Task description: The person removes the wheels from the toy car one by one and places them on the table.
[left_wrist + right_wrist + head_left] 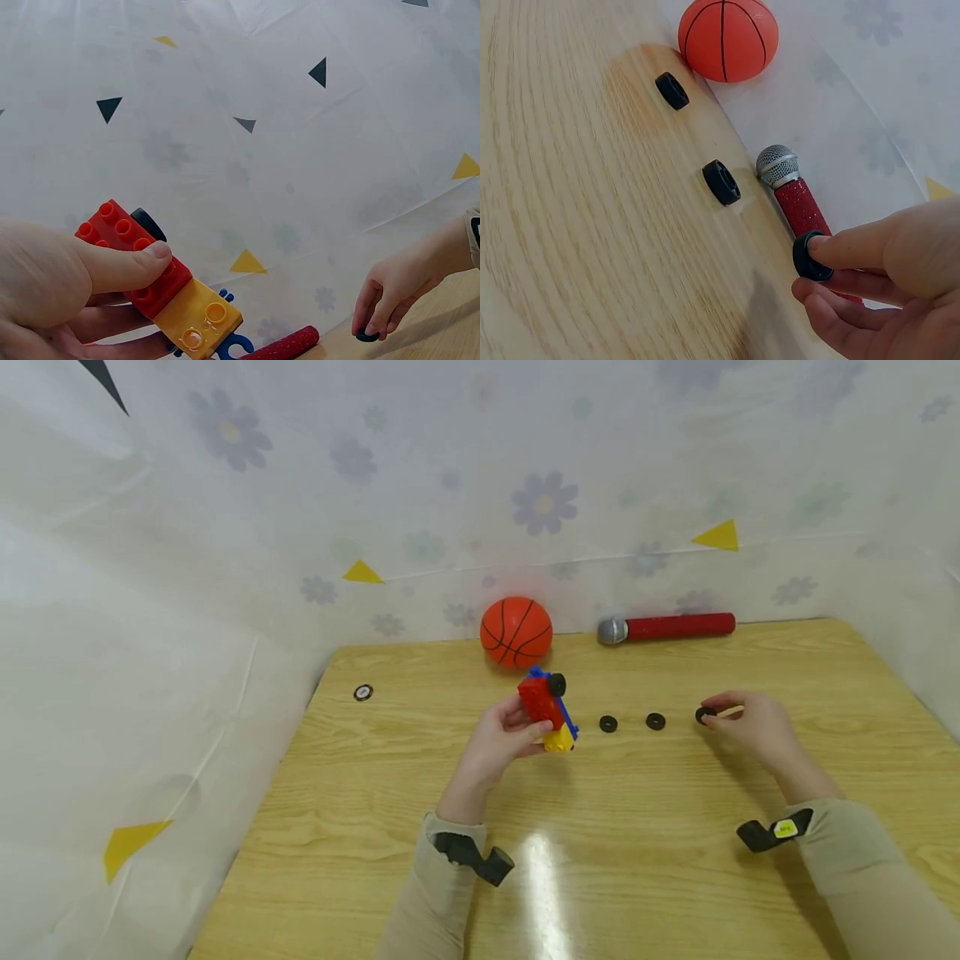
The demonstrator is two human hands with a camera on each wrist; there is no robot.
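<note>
My left hand (489, 748) holds up a toy car of red and yellow blocks (538, 703) on a blue base, tilted, with the thumb across the red block. One black wheel (556, 685) sits on its blue base; in the left wrist view, a bare blue axle end shows beside the yellow block (184, 315). Between thumb and fingers, my right hand (759, 732) pinches a loose black toy wheel (802, 259). Two more black wheels lie flat on the table between the hands, one nearer the car (602, 725) and one further right (650, 723).
An orange toy basketball (516, 632) rests at the table's back edge, behind the car. To its right lies a red microphone (678, 627) with a silver head. A small round black-and-white disc (363, 692) is at the left. Patterned white sheeting (450, 485) rises behind the wooden table (360, 827).
</note>
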